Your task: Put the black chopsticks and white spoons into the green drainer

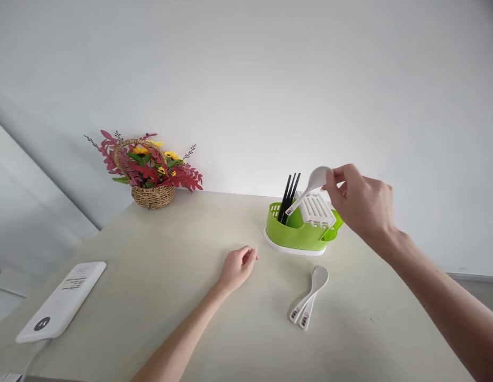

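Note:
Pinched by its bowl in my right hand (pixel 360 201) is a white spoon (pixel 316 180), its handle pointing down and left over a green utensil holder (pixel 286 233). Several black chopsticks (pixel 288 196) stand in the holder's left part. A white slatted rack (pixel 316 208) covers its right part, and the whole sits on a white base. My left hand (pixel 237 268) rests on the table with curled fingers, left of the holder; nothing shows in it. Two more white spoons (pixel 312 292) lie crossed, one over the other, in front of the holder.
A wicker basket (pixel 153 196) of red and yellow artificial flowers stands at the back left, near the wall. At the left table edge lies a white flat device (pixel 63 300) with a cable. The pale table (pixel 183 254) meets the wall behind the holder.

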The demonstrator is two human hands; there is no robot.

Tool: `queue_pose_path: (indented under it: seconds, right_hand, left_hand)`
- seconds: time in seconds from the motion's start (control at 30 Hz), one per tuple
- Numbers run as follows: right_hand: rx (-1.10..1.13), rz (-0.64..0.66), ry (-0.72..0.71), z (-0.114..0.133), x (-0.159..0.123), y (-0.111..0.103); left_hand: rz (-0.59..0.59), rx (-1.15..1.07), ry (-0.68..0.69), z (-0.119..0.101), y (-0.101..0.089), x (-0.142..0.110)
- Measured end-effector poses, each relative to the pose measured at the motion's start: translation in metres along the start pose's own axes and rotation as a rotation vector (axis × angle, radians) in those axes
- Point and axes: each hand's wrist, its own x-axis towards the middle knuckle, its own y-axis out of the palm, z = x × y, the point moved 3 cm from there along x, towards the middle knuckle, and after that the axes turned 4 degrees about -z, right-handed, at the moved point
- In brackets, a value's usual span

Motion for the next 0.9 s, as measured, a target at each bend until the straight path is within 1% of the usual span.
queue_pose_path:
  seconds: [0.07,0.13,0.27,0.5,0.73,0.9]
  right_hand:
    - [-0.085,0.051,-0.068,0.011,0.003,0.017]
    - [-0.139,0.141,-0.116,0.023,0.004,0.031]
    - [-0.213,0.291,-0.168,0.046,0.003,0.05]
    - [-0.276,0.422,-0.276,0.07,-0.003,0.067]
    - [-0.294,0.631,-0.274,0.086,-0.007,0.086]
    - [-0.286,0.684,-0.287,0.09,-0.011,0.102]
  left_hand:
    - [-0.002,0.001,-0.001,0.0,0.0,0.0]
    - [-0.002,0.007,-0.001,-0.001,-0.001,-0.001]
    - [0.003,0.035,0.004,-0.002,-0.001,-0.001]
    - [0.017,0.061,0.013,-0.004,0.001,-0.002]
    - [0.031,0.068,0.011,-0.004,0.001,-0.003]
    - [0.039,0.08,0.019,-0.004,0.001,-0.003]
